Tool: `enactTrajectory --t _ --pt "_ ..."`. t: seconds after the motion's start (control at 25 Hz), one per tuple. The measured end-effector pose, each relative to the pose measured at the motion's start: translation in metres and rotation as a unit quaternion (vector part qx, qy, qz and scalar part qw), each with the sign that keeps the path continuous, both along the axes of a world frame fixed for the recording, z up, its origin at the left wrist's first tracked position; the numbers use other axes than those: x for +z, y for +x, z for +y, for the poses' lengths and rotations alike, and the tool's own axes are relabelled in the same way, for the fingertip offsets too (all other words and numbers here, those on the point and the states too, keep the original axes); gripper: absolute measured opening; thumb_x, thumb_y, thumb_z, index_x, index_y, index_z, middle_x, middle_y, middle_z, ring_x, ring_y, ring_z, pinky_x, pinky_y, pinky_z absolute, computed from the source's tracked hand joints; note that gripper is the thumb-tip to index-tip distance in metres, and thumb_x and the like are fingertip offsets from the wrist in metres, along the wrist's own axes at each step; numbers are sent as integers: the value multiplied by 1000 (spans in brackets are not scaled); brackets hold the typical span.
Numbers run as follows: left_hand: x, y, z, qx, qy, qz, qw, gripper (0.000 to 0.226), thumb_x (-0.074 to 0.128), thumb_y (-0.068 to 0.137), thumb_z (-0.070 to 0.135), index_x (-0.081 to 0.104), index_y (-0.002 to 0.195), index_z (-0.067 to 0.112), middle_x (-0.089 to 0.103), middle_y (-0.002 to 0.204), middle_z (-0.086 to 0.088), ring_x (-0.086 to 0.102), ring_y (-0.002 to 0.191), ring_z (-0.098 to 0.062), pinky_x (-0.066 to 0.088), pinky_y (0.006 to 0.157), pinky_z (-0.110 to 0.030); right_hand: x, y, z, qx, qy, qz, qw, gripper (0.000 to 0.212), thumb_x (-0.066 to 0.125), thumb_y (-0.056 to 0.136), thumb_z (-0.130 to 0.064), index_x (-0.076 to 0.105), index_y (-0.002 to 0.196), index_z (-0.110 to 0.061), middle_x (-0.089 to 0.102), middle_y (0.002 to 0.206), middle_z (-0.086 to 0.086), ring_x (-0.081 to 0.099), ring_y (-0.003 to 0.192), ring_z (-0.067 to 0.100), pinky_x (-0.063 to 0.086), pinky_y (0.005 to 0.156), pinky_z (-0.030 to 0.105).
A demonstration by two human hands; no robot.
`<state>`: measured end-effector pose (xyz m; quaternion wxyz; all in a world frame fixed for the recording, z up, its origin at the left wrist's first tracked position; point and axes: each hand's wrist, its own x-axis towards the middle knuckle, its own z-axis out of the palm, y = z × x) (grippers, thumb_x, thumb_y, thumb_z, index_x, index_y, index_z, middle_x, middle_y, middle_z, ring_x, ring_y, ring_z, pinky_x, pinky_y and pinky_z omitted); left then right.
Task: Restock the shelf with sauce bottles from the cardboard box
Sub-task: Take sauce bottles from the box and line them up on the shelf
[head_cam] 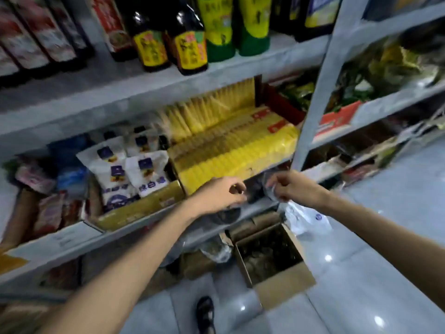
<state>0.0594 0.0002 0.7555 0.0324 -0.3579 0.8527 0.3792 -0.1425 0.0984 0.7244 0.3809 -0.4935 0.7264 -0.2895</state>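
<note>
A grey metal shelf (149, 91) fills most of the view, and dark sauce bottles (190, 48) with yellow labels are stood upright on its upper board beside green-and-yellow bottles (219, 32). On the board below, a long row of yellow packets (231, 150) is laid, with white bags (134, 172) packed in a carton to its left. An open cardboard box (277, 259) is seen on the tiled floor (375, 273) under the lowest board; its contents are too dark and blurred to be told. Above the box, the left hand (221, 194) and right hand (292, 186) are held close together, each grip pinched on clear plastic wrap (272, 192) around something dark. A white plastic bag (305, 219) hangs below the right wrist.
</note>
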Motion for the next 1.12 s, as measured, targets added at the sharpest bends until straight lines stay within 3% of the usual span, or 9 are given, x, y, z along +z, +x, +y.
enactTrajectory --t 0.12,0.24,0.4,0.48,0.56,0.68,0.92,1.0,1.12 --pt "-83 -44 0 0 95 -41 995 21 66 91 26 64 110 16 67 91 -1 69 77 -21 51 67 -30 -73 -38 34 -80 76 -53 992 17 55 80 2 65 81 -12 59 56 5 51 46 14 45 52 26" --pt "-195 -83 -4 45 197 -74 977 15 63 93 17 58 106 13 59 96 -5 63 72 -22 47 60 -30 -163 -66 55 -146 161 -101 971 28 49 88 13 61 80 -12 56 55 -1 51 46 9 40 44 14" --pt "-377 -112 -7 185 259 -137 938 18 59 93 11 52 109 13 59 91 -7 56 64 -15 44 53 -27 -329 -78 61 -213 239 -75 945 21 54 87 2 66 90 -15 59 72 5 58 56 14 49 54 24" --pt "-478 -117 -9 261 291 -171 904 15 57 94 14 51 107 15 59 89 -8 59 71 -19 49 61 -30 -427 -78 55 -177 276 -65 942 18 56 90 -7 65 101 -18 63 88 7 63 70 21 57 66 34" --pt "-580 -113 -16 291 297 -207 886 21 60 92 20 49 109 14 59 102 -12 61 91 -26 53 82 -36 -520 -81 43 -84 296 -42 950 26 57 94 -17 58 120 -16 64 103 8 63 83 25 56 76 36" --pt "-726 -97 -25 323 246 -254 878 78 65 76 41 35 139 7 50 138 -17 51 124 -35 41 108 -48 -636 -100 9 -16 280 38 959 46 59 93 -30 45 135 -20 64 118 11 64 101 32 53 82 37" --pt "-838 -88 -22 343 187 -260 883 43 31 106 17 33 144 -2 44 145 -24 45 131 -38 37 106 -39 -786 -70 -86 77 228 177 954 65 55 95 -44 27 150 -25 55 126 13 62 107 36 40 70 36" --pt "-853 -79 -22 335 182 -268 885 47 26 106 21 30 146 -3 45 144 -25 46 130 -40 40 107 -43 -812 -59 -104 100 244 193 945 58 53 97 -43 33 144 -18 59 122 15 63 105 36 39 67 36" --pt "-862 -75 -24 322 188 -282 884 63 42 102 24 10 155 7 46 143 -23 55 120 -43 49 97 -54 -828 -54 -111 109 224 253 935 37 45 101 -26 39 134 -10 66 108 16 66 97 38 39 62 37"
